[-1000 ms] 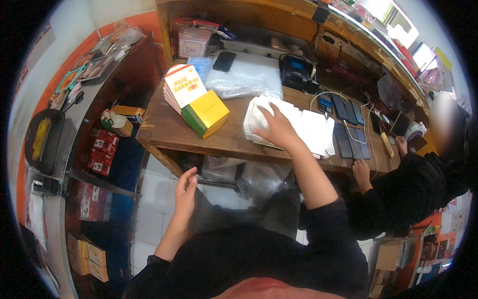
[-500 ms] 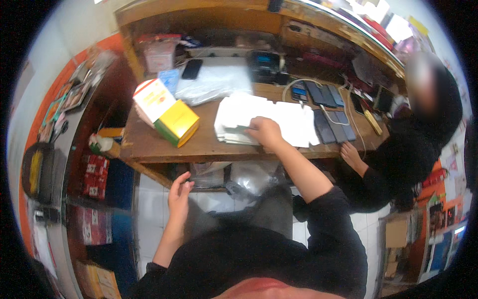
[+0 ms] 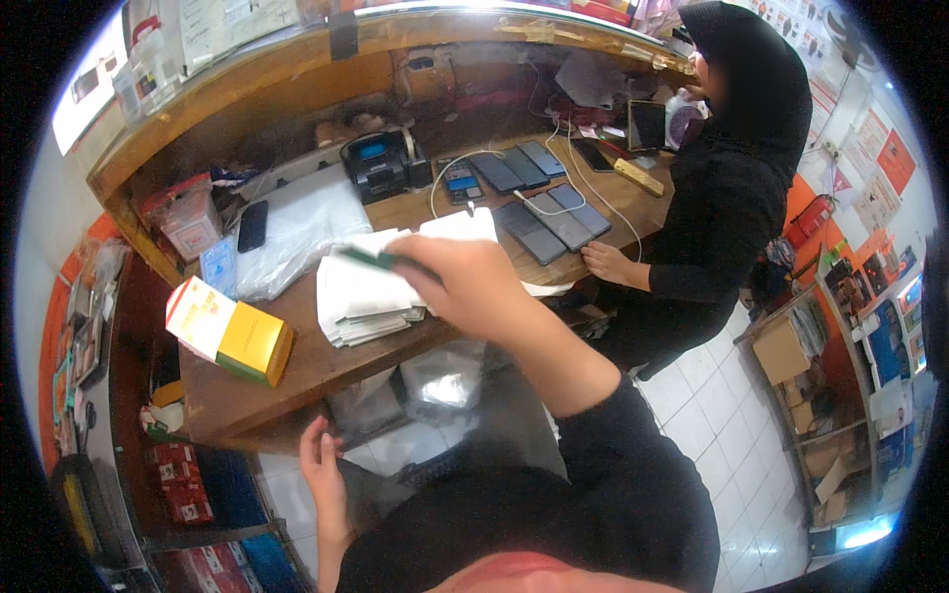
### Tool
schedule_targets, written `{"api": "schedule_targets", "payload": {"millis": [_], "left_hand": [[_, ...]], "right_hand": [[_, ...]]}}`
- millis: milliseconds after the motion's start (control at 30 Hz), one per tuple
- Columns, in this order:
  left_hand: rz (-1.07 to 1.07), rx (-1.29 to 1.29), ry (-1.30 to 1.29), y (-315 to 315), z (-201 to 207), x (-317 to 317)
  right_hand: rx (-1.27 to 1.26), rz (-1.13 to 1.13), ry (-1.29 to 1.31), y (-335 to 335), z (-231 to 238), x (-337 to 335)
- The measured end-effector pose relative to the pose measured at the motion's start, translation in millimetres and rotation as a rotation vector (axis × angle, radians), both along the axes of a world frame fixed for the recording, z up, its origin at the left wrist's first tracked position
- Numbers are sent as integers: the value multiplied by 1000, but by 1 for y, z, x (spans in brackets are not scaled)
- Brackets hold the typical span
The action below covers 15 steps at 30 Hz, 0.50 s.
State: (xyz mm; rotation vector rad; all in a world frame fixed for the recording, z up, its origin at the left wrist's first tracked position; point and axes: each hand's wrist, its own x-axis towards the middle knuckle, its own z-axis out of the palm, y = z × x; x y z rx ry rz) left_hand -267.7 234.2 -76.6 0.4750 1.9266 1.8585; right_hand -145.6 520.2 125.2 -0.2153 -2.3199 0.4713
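Note:
My right hand [image 3: 473, 282] is raised over the desk, its fingers closed round a slim dark green object [image 3: 366, 257]; motion blur hides its kind. Below it lies a thick stack of white papers [image 3: 361, 308], its edges uneven, with more white sheets [image 3: 465, 225] spread to the right. Off the desk's front edge, low over my lap, my left hand [image 3: 324, 472] holds nothing, with its fingers apart. On the desk's left end stands a yellow, white and green carton [image 3: 255, 341].
Several phones [image 3: 534, 232] with white cables rest at the right. Behind the papers are a plastic-wrapped bundle [image 3: 306, 222] with a black phone [image 3: 253, 225] on it and a small black printer [image 3: 381, 166]. A person in black [image 3: 712, 198] stands at the right, one hand by the phones.
My right hand has lifted from the papers with the green object. The view has swung to the right, bringing the co-worker further into sight. My left hand remains low and empty.

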Motion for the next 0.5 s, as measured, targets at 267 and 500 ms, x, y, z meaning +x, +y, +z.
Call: {"api": "schedule_targets", "payload": {"millis": [267, 500], "left_hand": [[-198, 198, 515, 30, 26, 9], [-308, -114, 157, 38, 12, 25]], "right_hand": [[-52, 402, -464, -50, -42, 54], [-356, 266, -320, -83, -156, 27]]}}
